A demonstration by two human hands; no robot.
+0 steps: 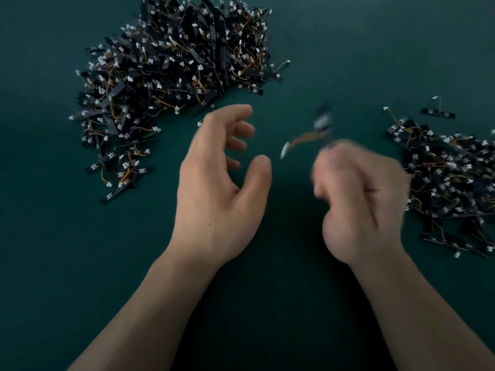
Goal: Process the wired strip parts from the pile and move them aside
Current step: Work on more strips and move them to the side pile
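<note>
A large pile [171, 65] of black strip parts with orange-yellow wires and white connectors covers the upper left of the dark green table. A smaller pile [452, 180] of the same parts lies at the right edge. My left hand [222, 188] hovers just below the large pile, fingers loosely curled and holding nothing. My right hand [359, 199] is blurred, its fingers curled, and it holds one wired strip part [313, 132] that sticks up from the fingers with its wire and white connector trailing to the left.
A single strip part [439, 111] lies apart above the right pile. Bare green table surface [334, 62] lies between the two piles and in front of my forearms.
</note>
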